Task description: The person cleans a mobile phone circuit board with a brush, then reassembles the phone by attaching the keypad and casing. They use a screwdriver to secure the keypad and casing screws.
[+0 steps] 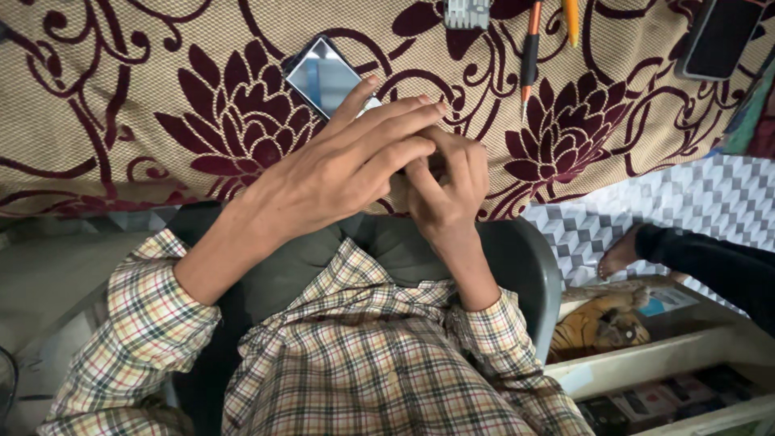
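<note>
My left hand (339, 165) reaches in from the lower left with its fingers stretched out and close together, lying over my right hand (448, 190). The right hand's fingers are curled inward under those fingertips. A small dark spot shows between the two hands, too hidden to name. Both hands hover above a beige cloth with dark red flowers (121, 97). A smartphone with a shiny screen (323, 77) lies on the cloth just behind my left fingertips. Both sleeves are checked.
An orange and black pen-like tool (529, 56), a yellow tool (571, 20), a small grey ridged part (468, 12) and a dark phone (718, 36) lie farther back. Another person's bare foot (620, 254) is at the right, above a shelf with a tiger-patterned item (601, 323).
</note>
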